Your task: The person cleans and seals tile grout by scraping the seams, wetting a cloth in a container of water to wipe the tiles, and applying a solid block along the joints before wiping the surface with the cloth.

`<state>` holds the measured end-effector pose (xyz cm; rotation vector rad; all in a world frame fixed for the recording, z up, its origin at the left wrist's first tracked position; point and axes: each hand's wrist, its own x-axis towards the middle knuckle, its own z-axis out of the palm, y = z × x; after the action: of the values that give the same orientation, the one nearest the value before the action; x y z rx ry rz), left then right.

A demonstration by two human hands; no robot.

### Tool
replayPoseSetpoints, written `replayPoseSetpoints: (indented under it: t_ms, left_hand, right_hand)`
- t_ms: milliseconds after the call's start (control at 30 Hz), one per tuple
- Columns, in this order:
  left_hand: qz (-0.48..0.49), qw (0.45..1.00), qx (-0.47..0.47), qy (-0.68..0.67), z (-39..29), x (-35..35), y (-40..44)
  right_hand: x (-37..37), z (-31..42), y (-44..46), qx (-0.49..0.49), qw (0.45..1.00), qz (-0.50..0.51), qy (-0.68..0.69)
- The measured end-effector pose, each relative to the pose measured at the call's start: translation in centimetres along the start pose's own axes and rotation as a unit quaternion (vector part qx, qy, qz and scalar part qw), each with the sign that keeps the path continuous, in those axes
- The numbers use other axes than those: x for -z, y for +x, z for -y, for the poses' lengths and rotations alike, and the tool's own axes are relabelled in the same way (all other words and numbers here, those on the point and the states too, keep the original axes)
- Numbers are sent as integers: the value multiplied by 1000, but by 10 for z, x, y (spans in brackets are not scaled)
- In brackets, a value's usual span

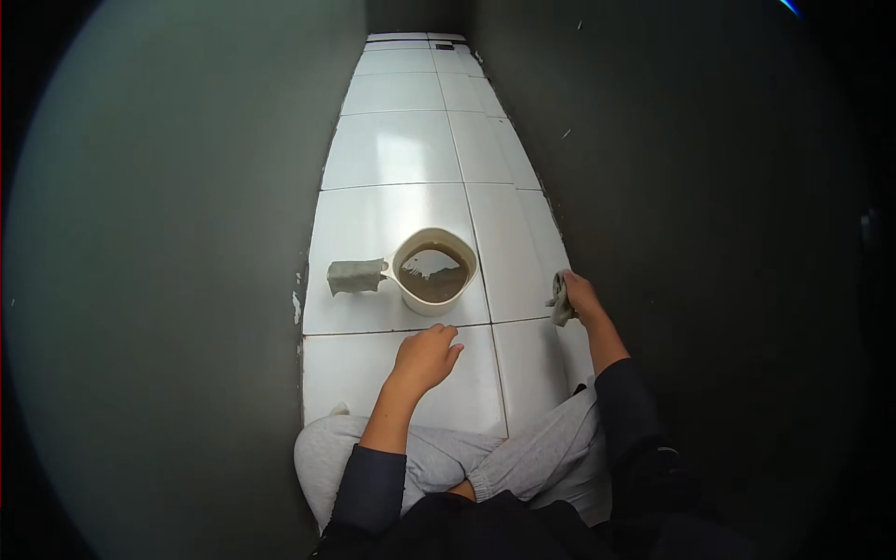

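Observation:
A cream-coloured dipper [435, 303] stands upright on the white tiles in front of me, partly filled with murky brownish water [434, 275]. Its handle points left, and a grey-green cloth [355, 276] hangs over it. Just on the near side of the dipper, my left hand [427, 358] hovers over the tiles with its fingers loosely bent, thumb apart and nothing visible in it. Over at the right, close to the wall, my right hand [581, 296] grips a crumpled grey-green rag [562, 301]. Its fingertips are partly hidden by the rag and the hand itself.
Dark grey walls rise on the left [187, 280] and right [709, 233]. Between them a narrow white tiled floor [397, 145] runs away from me. My crossed legs [532, 448] in grey trousers lie at the near end. Near the far end is a small dark patch [444, 47].

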<state>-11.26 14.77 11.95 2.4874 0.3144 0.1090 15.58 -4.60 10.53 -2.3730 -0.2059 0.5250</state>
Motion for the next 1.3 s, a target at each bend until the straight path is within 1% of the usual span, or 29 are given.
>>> replayPoseSetpoints:
  t_ms: [33,67,133,200,233,300,333,367,400,433,467,500,533,567,633,667,833,900,933,1000,1033,1100,1133,1167,1233,1300]
  left_hand:
    - [-4,1000,4,1,2,0,2]
    - [-9,1000,9,-1,4,-1,4]
    - [-18,1000,19,0,8,-5,7]
    - [-62,998,14,-28,12,-10,9]
    - [-64,997,19,-25,14,-10,12]
    - [-22,998,55,-4,19,-8,17]
    - [-25,998,59,-2,21,-6,19]
    - [-22,998,67,3,24,-5,20]
    - [-19,997,74,7,26,-3,21]
    - [-20,997,77,8,28,-2,22]
    - [-47,996,79,-8,29,-1,22]
    - [-72,994,81,-26,30,-1,21]
    - [-71,994,84,-25,30,0,21]
    - [-82,992,87,-30,31,1,21]
    - [-91,991,91,-31,32,2,22]
    - [-101,990,90,-34,31,2,22]
    - [-122,988,97,-22,33,0,26]
    - [-127,987,96,-30,36,-4,28]
    - [-126,987,95,-29,36,-6,29]
    - [-126,985,103,-49,36,-7,30]
    - [-127,985,102,-48,37,-7,32]
    - [-138,985,94,-37,38,-5,35]
    - [-140,985,93,-36,38,-5,35]
    - [-145,984,97,-33,36,-4,36]
    - [-151,983,101,-31,35,-2,36]
    - [-158,983,94,-24,37,-2,35]
  right_hand:
    - [1,29,-18,-49,978,-6,201]
    - [-5,39,-14,-44,979,-1,200]
    - [-17,60,-10,49,937,105,329]
    - [-33,93,-19,48,927,124,350]
    - [-44,110,-25,44,918,137,370]
    - [-72,128,-22,80,885,181,422]
    - [-78,140,-29,79,889,226,390]
    - [-100,136,-17,146,887,240,366]
    - [-124,129,1,224,913,213,266]
    - [-139,130,6,299,923,182,163]
    - [-150,125,9,299,922,185,164]
    - [-155,124,2,387,917,95,26]
    - [-160,125,-2,463,879,1,-112]
    - [-164,128,-4,463,880,3,-110]
    - [-168,134,-6,361,900,70,-236]
    - [-170,134,-5,361,887,63,-280]
    - [-167,140,-17,342,889,78,-295]
    - [-164,137,-20,403,866,44,-293]
    - [-165,134,-19,403,866,43,-292]
    - [-170,129,-13,440,859,38,-258]
    - [-175,126,-7,441,859,36,-258]
    - [-180,128,2,404,881,106,-221]
    - [-178,129,2,404,881,127,-211]
    - [-176,131,1,405,881,125,-211]
    - [-175,130,-3,431,882,106,-160]
    - [-173,131,-6,429,885,105,-144]
